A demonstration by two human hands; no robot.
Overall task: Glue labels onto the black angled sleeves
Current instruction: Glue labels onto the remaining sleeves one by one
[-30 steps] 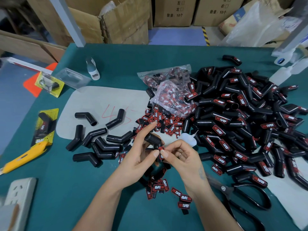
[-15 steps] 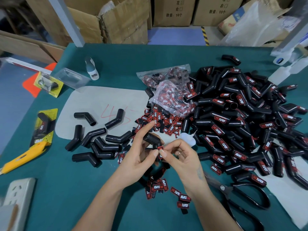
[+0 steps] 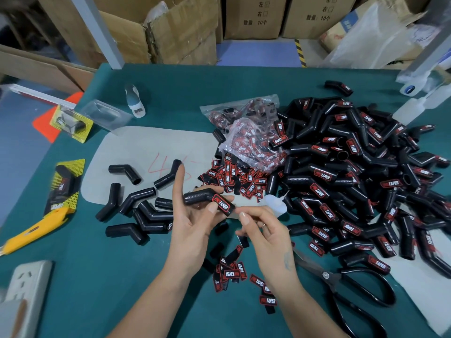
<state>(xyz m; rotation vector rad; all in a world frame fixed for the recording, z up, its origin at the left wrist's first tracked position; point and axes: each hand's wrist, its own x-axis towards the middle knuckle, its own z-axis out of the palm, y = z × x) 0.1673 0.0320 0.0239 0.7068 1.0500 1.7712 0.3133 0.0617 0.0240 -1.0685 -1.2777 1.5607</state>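
Head view, left hand (image 3: 192,230) gripping labelled black angled sleeve (image 3: 207,200), right hand (image 3: 263,230) just beside, fingers loosely curled, holding nothing.

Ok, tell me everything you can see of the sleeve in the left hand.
The sleeve is a short black tube bent at a shallow angle, rubbery-looking and faintly textured. A red, black and white TAPER label sits on its right end. It lies roughly level above the table, held in the left hand, whose thumb presses by the label. The right hand is just beside it, apart.
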